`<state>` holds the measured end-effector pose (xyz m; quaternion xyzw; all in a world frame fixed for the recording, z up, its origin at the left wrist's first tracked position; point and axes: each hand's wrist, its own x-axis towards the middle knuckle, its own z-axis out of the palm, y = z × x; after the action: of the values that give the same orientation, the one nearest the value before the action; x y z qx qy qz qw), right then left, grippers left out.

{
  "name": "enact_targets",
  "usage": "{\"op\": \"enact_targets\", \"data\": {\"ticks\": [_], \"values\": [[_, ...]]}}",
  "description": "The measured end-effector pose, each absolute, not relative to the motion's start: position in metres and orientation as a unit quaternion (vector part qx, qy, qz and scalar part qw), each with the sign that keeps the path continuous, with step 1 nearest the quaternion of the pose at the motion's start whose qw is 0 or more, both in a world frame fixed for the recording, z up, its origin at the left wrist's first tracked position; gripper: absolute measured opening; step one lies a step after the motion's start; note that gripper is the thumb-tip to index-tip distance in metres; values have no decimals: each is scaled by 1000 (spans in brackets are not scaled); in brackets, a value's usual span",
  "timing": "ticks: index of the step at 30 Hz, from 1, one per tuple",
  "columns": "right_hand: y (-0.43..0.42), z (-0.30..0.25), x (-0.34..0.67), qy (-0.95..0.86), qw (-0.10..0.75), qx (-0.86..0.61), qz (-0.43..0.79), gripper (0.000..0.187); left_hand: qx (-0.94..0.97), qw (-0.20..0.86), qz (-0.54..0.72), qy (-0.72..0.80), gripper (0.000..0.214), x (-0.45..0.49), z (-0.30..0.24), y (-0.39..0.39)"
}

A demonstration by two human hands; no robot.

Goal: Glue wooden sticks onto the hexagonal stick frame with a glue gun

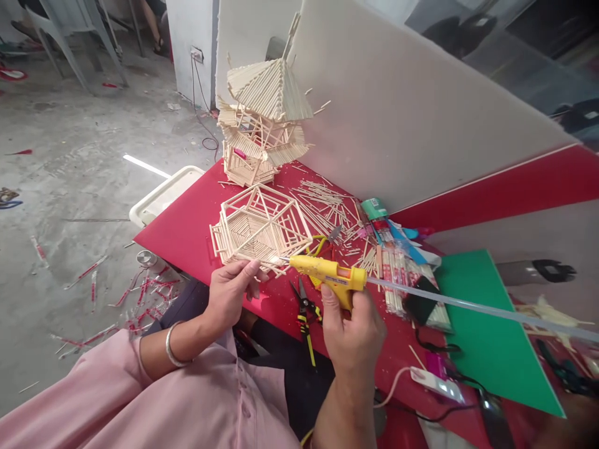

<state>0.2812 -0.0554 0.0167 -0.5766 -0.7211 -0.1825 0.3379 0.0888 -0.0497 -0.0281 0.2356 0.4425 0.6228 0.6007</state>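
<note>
My right hand (353, 330) is wrapped round the grip of a yellow glue gun (327, 272), thumb on its side. A long translucent glue stick (444, 300) sticks out of the gun's back. The nozzle points left at the near edge of a six-sided frame of thin wooden sticks (259, 218), which lies on the red tabletop (180, 227). My left hand (234, 290) is at that near edge, thumb and fingers pinched together just left of the nozzle. What sits between those fingertips is too small to make out.
A tiered stick pagoda (266, 118) stands behind the frame. Loose sticks (322, 202) lie scattered to its right. Pruning shears (306, 315) rest near the table's front. Packed sticks (395, 280), a black phone (421, 299) and a green board (491, 324) are at right, beside a wall panel.
</note>
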Motion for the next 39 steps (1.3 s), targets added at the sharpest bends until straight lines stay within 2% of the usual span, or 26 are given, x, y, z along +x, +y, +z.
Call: {"op": "enact_targets", "data": {"ticks": [17,25,33,39], "values": [[-63,24,279,-761,281,-524,-259,22,159,606,631,458,42,87,-25,-51],[-70,50,272,-787,223,-489,-302,37,145,617,638,437,36,86,-30,-49],[-68,62,269,-800,182,-463,-336,30,132,631,651,401,35,89,-38,-47],[-67,73,260,-807,145,-450,-353,33,117,635,656,390,40,90,-35,-45]]}}
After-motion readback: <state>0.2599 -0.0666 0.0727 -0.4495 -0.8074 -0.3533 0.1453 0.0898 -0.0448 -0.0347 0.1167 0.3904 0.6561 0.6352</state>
